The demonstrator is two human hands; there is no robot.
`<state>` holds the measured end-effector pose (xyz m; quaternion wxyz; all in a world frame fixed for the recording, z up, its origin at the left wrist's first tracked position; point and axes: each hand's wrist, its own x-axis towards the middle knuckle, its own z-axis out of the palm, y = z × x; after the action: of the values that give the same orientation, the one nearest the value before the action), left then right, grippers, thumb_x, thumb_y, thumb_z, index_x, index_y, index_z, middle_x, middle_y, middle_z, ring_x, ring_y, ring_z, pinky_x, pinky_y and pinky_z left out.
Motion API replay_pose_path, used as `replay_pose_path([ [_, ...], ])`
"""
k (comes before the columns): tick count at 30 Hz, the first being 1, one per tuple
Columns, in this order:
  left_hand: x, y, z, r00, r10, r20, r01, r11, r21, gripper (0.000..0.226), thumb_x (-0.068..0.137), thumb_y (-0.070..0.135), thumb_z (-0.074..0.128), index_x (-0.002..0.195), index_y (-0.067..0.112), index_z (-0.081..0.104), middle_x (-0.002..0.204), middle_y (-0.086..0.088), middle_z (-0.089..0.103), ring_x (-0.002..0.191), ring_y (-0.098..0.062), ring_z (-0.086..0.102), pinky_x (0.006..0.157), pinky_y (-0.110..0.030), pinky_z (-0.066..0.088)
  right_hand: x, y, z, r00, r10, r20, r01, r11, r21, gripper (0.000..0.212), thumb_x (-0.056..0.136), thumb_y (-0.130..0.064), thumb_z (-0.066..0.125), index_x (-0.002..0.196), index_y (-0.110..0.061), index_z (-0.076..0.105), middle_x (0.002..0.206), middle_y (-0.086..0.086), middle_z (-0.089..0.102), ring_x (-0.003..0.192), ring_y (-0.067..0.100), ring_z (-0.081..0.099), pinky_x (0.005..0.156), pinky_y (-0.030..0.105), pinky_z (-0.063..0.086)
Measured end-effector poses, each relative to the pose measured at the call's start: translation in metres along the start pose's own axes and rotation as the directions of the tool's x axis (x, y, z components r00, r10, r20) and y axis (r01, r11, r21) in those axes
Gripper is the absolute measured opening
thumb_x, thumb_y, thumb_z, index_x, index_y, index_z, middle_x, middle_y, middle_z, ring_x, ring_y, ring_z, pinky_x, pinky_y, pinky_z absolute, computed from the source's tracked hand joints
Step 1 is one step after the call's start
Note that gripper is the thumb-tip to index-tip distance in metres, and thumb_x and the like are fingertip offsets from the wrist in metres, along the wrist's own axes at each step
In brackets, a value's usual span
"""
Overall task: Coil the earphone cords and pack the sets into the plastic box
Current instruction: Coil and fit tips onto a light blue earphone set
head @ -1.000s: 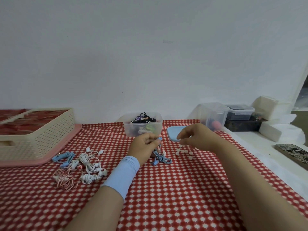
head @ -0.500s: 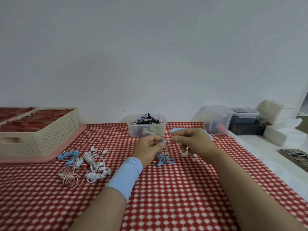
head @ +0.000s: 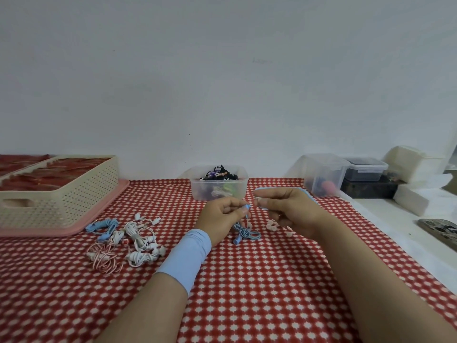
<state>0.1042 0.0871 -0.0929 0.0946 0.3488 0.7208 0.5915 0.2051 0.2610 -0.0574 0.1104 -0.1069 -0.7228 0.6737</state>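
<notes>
Head camera, looking down at the tabletop (head: 259, 280): the left hand (head: 220, 217) pinches one bud (head: 248, 207) of a blue earphone set (head: 247, 235) between thumb and fingertips. The right hand (head: 291, 209) is just beside it, thumb and forefinger closed on something too small to make out, possibly one of the pale ear tips (head: 272, 225) scattered under that hand. The set is in front of the plastic box (head: 197, 191), which already holds several coiled sets. More uncoiled earphones lie in a pile (head: 133, 240) well to the left.

What could go wrong, as I judge it:
- The cord is held only at the bud. If it is lifted or tugged from there, the loose bundle on the cloth could tighten into a knot rather than open out.
- The pinched piece is tiny and held at the fingertips. If it slips, it falls among the look-alike tips and rolls on the patterned cloth, where it is hard to find.
- The two hands work nearly touching, so pressing the piece on off-centre could push the bud out of the left hand's pinch.

Orientation: the held bud points right, towards the right hand. From it the cord drops nearly straight down to the tabletop. The rest lies there in a slack bundle whose long axis runs roughly left to right, with a blue end sticking out at its lower left.
</notes>
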Motion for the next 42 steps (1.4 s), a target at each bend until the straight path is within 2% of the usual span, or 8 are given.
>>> replay_pose_path([
  [4,0.0,0.001,0.001,1.0,-0.004,0.004,0.004,1.0,0.005,0.012,0.092,0.018,0.067,0.102,0.02,0.073,0.09,0.004,0.076,0.075,-0.009,0.072,0.078,-0.024,0.058,-0.003,-0.004,-0.009,0.999,-0.021,-0.034,0.02,0.999,-0.027,0.02,0.094,-0.01,0.067,0.113,-0.009,0.073,0.099,0.015,0.074,0.048,0.01,0.045,0.04,0.019,0.029],
  [10,-0.001,0.002,0.0,1.0,-0.011,0.018,0.011,1.0,-0.003,0.013,0.092,0.018,0.067,0.103,0.018,0.073,0.09,0.003,0.077,0.076,-0.012,0.072,0.079,-0.027,0.059,-0.001,-0.001,-0.007,0.999,-0.022,0.044,0.021,0.999,0.027,0.021,0.095,-0.012,0.064,0.111,-0.003,0.074,0.1,0.013,0.074,0.052,0.011,0.043,0.04,0.019,0.029],
  [14,-0.003,0.005,0.0,0.999,-0.011,0.032,0.013,0.998,-0.061,0.013,0.091,0.014,0.068,0.1,0.022,0.073,0.091,0.001,0.077,0.074,-0.01,0.072,0.076,-0.023,0.058,-0.001,0.0,-0.003,0.996,-0.006,0.085,0.007,1.0,-0.011,0.018,0.096,-0.013,0.062,0.104,-0.006,0.077,0.094,0.009,0.075,0.052,0.013,0.043,0.041,0.02,0.024],
  [19,-0.005,0.009,0.0,0.999,-0.014,0.052,0.017,0.998,-0.062,0.017,0.09,0.014,0.069,0.105,0.02,0.073,0.088,0.008,0.076,0.068,0.003,0.068,0.071,-0.014,0.054,-0.004,-0.002,0.0,0.993,0.018,0.115,-0.009,0.997,-0.071,0.019,0.096,-0.01,0.062,0.109,-0.006,0.076,0.066,0.001,0.064,0.051,0.013,0.043,0.04,0.02,0.024],
  [27,-0.003,0.006,-0.001,0.998,-0.051,0.042,0.051,0.999,-0.009,0.017,0.089,0.018,0.071,0.105,0.016,0.074,0.087,0.005,0.076,0.069,0.001,0.068,0.071,-0.014,0.053,-0.003,-0.001,0.006,0.991,0.001,0.131,0.009,0.997,-0.076,0.015,0.094,-0.005,0.065,0.104,-0.007,0.075,0.074,0.006,0.067,0.049,0.015,0.048,0.039,0.02,0.025],
  [35,-0.003,0.006,-0.001,0.998,-0.049,0.044,0.05,0.998,-0.027,0.016,0.088,0.022,0.071,0.103,0.021,0.075,0.091,0.008,0.076,0.068,0.006,0.066,0.078,-0.017,0.052,-0.004,0.002,0.007,0.992,-0.009,0.123,0.016,0.998,-0.053,0.017,0.096,-0.015,0.063,0.101,-0.005,0.076,0.084,0.008,0.07,0.051,0.014,0.045,0.041,0.021,0.025],
  [39,-0.004,0.007,-0.003,0.998,-0.044,0.048,0.046,0.998,-0.036,0.015,0.089,0.022,0.071,0.103,0.024,0.075,0.09,0.01,0.076,0.069,0.007,0.065,0.082,-0.018,0.052,-0.004,0.004,0.008,0.988,0.009,0.154,-0.002,0.999,-0.043,0.019,0.095,-0.019,0.064,0.105,-0.008,0.077,0.075,0.002,0.068,0.054,0.013,0.043,0.042,0.02,0.024],
  [42,-0.005,0.007,-0.004,0.996,-0.054,0.067,0.059,0.996,-0.072,0.015,0.089,0.022,0.071,0.102,0.026,0.075,0.094,0.008,0.077,0.076,0.005,0.067,0.087,-0.022,0.052,-0.003,0.006,0.01,0.985,0.016,0.169,-0.011,1.0,-0.029,0.02,0.093,-0.021,0.066,0.106,-0.011,0.078,0.088,0.007,0.07,0.055,0.014,0.046,0.041,0.02,0.025],
])
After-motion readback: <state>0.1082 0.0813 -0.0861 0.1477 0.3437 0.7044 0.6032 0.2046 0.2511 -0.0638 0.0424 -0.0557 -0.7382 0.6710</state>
